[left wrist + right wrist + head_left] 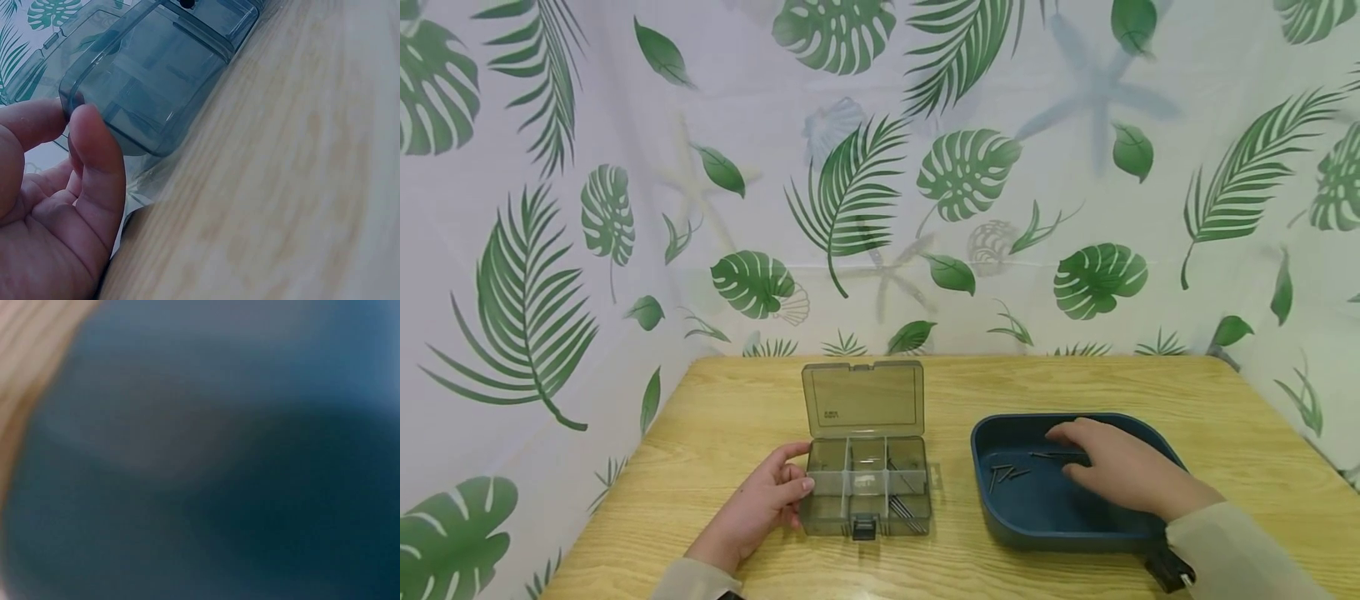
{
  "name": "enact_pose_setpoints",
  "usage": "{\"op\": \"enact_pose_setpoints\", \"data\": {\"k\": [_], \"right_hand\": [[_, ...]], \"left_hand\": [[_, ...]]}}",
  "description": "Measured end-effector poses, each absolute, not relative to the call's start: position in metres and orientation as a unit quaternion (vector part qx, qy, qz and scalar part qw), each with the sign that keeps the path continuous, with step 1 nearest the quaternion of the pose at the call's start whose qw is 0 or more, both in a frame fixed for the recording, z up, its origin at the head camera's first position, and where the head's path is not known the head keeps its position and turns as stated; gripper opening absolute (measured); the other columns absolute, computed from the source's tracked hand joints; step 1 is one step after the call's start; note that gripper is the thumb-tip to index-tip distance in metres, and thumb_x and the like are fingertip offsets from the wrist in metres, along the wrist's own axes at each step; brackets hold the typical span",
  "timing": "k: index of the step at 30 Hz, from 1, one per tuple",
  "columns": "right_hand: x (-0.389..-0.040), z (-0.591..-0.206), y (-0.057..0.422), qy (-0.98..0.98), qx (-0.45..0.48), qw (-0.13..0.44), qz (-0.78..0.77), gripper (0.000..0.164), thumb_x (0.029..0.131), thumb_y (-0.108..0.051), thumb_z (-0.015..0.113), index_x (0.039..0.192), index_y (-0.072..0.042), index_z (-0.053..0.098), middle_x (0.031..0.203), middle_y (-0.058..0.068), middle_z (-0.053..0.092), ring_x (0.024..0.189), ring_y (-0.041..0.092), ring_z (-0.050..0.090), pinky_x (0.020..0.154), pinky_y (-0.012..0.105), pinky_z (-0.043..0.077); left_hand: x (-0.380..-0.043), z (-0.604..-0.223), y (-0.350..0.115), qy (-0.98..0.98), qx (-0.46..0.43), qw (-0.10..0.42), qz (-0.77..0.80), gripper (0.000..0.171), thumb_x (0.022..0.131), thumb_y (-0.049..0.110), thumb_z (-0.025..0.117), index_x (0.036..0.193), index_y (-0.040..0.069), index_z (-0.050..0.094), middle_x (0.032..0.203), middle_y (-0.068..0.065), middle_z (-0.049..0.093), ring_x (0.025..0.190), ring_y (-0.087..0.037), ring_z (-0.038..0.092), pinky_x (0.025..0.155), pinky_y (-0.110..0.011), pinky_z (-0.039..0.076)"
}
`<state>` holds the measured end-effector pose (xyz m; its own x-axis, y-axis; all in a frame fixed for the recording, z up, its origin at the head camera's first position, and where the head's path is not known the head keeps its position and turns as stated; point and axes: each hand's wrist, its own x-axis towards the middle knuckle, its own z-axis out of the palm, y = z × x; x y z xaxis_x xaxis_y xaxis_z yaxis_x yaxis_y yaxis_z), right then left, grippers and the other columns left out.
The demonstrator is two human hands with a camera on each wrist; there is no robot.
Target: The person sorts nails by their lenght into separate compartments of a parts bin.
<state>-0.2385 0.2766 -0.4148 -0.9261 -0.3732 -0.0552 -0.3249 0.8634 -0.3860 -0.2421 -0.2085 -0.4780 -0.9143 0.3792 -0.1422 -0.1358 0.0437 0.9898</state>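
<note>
A smoky see-through compartment box (865, 487) stands on the table with its lid (865, 400) raised at the back. My left hand (767, 500) holds its left side; in the left wrist view the thumb (95, 134) and forefinger are at a corner of the box (156, 81). Several thin dark nails or screws (906, 512) lie in its front right compartment, and something thin is in the back right one. My right hand (1123, 467) reaches into a dark blue tray (1037, 533), thumb and fingers apart. Short screw-like pieces (1000, 473) and longer ones (1060, 455) lie in the tray.
The wood-grain table (737, 400) carries the box on the left and the tray on the right. A leaf-printed cloth (865, 208) hangs behind and along the sides. The right wrist view is mostly blurred dark blue, with wood grain at its upper left.
</note>
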Motion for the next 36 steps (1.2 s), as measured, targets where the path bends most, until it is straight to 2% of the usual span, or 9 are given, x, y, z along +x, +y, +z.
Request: {"op": "enact_pose_setpoints", "data": {"k": [8,13,18,25,31,36], "right_hand": [[-0.241,-0.423,0.288,0.964,-0.172,0.1,-0.174,0.048,0.093,-0.018,0.073,0.137,-0.006,0.06,0.136,0.016,0.058,0.126,0.04,0.053,0.098,0.059,0.045],[-0.244,-0.427,0.289,0.966,-0.174,0.11,-0.159,0.047,0.092,-0.019,0.074,0.136,-0.007,0.061,0.135,0.016,0.059,0.125,0.04,0.055,0.097,0.059,0.046],[-0.245,-0.43,0.29,0.97,-0.172,0.105,-0.138,0.042,0.092,-0.019,0.075,0.131,-0.008,0.065,0.128,0.012,0.062,0.118,0.035,0.059,0.093,0.056,0.05],[-0.244,-0.428,0.291,0.974,-0.168,0.097,-0.121,0.026,0.09,-0.013,0.074,0.117,-0.015,0.072,0.11,0.0,0.063,0.103,0.027,0.063,0.085,0.05,0.054],[-0.242,-0.428,0.294,0.975,-0.168,0.09,-0.113,0.021,0.089,-0.004,0.072,0.102,-0.021,0.071,0.097,-0.006,0.06,0.09,0.018,0.061,0.077,0.044,0.054],[-0.243,-0.428,0.297,0.973,-0.167,0.099,-0.124,0.023,0.088,0.001,0.067,0.097,-0.02,0.069,0.093,-0.004,0.059,0.083,0.015,0.056,0.073,0.042,0.052]], "left_hand": [[-0.242,-0.478,-0.208,0.694,0.086,0.19,0.689,0.064,0.103,0.013,0.06,0.157,0.006,0.025,0.096,-0.004,0.051,0.07,-0.015,0.048,0.058,-0.027,0.052],[-0.242,-0.478,-0.208,0.694,0.086,0.191,0.689,0.063,0.104,0.013,0.059,0.157,0.006,0.025,0.096,-0.004,0.051,0.07,-0.015,0.048,0.058,-0.027,0.052],[-0.242,-0.479,-0.208,0.695,0.084,0.193,0.688,0.063,0.104,0.013,0.059,0.157,0.007,0.025,0.096,-0.004,0.052,0.07,-0.015,0.048,0.058,-0.028,0.052],[-0.243,-0.48,-0.21,0.696,0.083,0.194,0.686,0.064,0.104,0.015,0.06,0.157,0.009,0.026,0.097,-0.004,0.051,0.069,-0.015,0.048,0.058,-0.028,0.053],[-0.242,-0.478,-0.209,0.699,0.087,0.194,0.682,0.065,0.104,0.017,0.06,0.157,0.007,0.025,0.097,-0.005,0.05,0.07,-0.014,0.047,0.058,-0.029,0.052],[-0.241,-0.477,-0.208,0.703,0.084,0.191,0.68,0.064,0.104,0.016,0.06,0.157,0.007,0.026,0.096,-0.005,0.05,0.071,-0.015,0.047,0.058,-0.029,0.052]]}}
